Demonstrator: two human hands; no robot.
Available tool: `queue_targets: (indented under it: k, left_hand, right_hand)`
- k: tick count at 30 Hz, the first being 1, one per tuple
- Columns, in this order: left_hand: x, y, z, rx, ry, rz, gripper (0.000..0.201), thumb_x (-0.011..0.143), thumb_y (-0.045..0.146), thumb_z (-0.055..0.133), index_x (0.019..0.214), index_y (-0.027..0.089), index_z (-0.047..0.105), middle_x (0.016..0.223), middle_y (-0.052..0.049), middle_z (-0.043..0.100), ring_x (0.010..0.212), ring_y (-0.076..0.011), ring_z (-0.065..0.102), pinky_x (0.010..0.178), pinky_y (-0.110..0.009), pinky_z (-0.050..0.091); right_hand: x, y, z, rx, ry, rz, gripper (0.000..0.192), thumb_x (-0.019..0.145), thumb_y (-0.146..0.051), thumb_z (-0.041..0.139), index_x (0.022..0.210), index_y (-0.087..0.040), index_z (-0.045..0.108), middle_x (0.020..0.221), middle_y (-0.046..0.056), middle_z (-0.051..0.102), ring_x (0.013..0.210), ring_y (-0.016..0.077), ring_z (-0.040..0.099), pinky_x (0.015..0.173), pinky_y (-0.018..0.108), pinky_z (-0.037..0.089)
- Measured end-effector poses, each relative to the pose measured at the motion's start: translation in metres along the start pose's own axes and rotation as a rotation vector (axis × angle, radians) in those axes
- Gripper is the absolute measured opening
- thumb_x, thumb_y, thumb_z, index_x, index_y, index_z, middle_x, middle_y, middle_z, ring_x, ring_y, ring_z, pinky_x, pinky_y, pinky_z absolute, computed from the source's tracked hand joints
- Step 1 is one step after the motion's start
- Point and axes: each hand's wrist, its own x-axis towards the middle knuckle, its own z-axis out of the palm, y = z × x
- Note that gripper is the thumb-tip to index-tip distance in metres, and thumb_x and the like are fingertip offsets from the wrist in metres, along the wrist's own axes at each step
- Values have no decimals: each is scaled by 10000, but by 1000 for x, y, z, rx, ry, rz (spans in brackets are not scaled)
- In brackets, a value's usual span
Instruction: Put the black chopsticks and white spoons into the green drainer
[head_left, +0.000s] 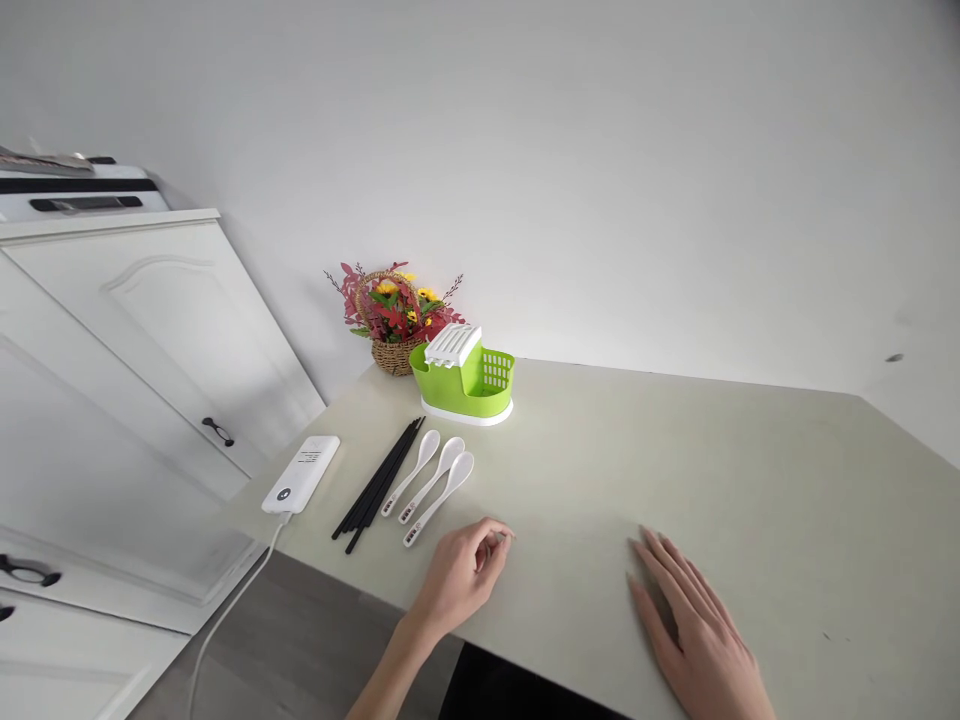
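left hand [463, 572] loosely curled, nothing held, rested on surface [750, 470] | right hand [694, 625] laid flat, spread | spoons [433, 483] lie up-left of left hand, near, long axes diagonal, beside chopsticks [379, 485] | left hand nearer

Right hand [694, 625] wrist cut off at bottom edge; power bank [301, 473] label print too small.

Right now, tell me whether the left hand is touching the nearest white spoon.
Apart. The head view shows bare tabletop between the left hand and the nearest white spoon.
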Motion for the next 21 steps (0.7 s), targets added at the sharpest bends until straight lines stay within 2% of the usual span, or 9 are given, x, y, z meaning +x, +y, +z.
queue_targets:
  k: [11, 21]
  left_hand:
    - [-1, -5, 2, 8, 4, -7, 286, 1049, 411, 442, 1049, 225, 658, 751, 4, 649, 633, -128, 534, 579, -235, 386]
    - [0, -4, 3, 16, 11, -4, 269, 1046, 399, 449, 1041, 225, 653, 741, 12, 636, 636, -128, 534, 589, -233, 388]
  right_hand:
    - [-1, -24, -8, 42, 7, 73, 554, 1053, -507, 355, 1565, -312, 437, 1616, -19, 433, 1493, 276, 402, 1198, 522, 414]
    - [-1, -19, -7, 17, 10, 62, 562, 1051, -517, 353, 1572, -316, 425, 1619, -34, 422, 1496, 271, 396, 1199, 518, 418]
